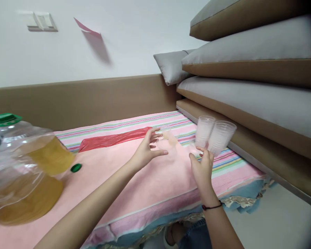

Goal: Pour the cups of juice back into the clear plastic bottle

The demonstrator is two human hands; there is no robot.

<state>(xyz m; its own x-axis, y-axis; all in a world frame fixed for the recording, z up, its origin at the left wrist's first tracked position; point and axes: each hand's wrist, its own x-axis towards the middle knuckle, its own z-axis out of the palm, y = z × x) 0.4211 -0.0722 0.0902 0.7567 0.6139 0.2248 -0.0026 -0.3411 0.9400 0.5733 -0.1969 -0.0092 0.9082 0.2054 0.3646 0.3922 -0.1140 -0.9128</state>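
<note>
My left hand [150, 148] is over the pink cloth, thumb and fingers spread apart. Right beside its fingertips is a clear, see-through plastic cup [168, 143]; its outline is faint, and I cannot tell if the fingers touch it. My right hand [202, 167] has its fingers slightly bent and apart, just in front of two stacks of clear plastic cups, the nearer stack [220, 136] and the other stack [204, 129]. Something clear and faint lies by its fingertips. Contact between this hand and the stacks cannot be made out.
At left stand large clear jugs of yellow liquid, a front jug [28, 197] and a rear jug [48, 152]. A green cap [76, 168] and a red plastic bag [114, 140] lie on the striped pink cloth [150, 193]. Stacked grey-brown cushions [248, 65] rise at right.
</note>
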